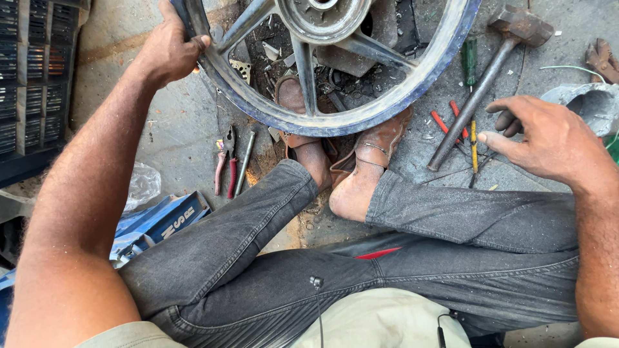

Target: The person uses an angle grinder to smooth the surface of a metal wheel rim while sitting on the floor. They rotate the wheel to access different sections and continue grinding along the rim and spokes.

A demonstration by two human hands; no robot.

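Wheel (335, 71) stands upright on the concrete floor (174, 129) just ahead of the person's crossed feet, its lower arc resting between the brown shoes (380, 138); it is a cast alloy rim, dull grey and dusty, with flat spokes running up to a hub at the top edge of the view, and a blue-tinted band along its outer edge. Left hand (169, 50) is closed around the rim on its left side, fingers wrapped over the edge, the arm stretched forward. Right hand (548, 138) is apart from the wheel, low to the right, fingers loosely spread and holding nothing, nearest to the hammer (480, 90). That hammer lies on the floor with its long steel handle slanting from lower left to the rusty head at upper right, so the handle end points toward the feet. Beside it lie screwdrivers (472, 138) with red, green and yellow grips. Left of the feet, pliers (225, 169) with red handles lie next to a plain metal rod. Dark grey jeans (271, 258) cover the folded legs.
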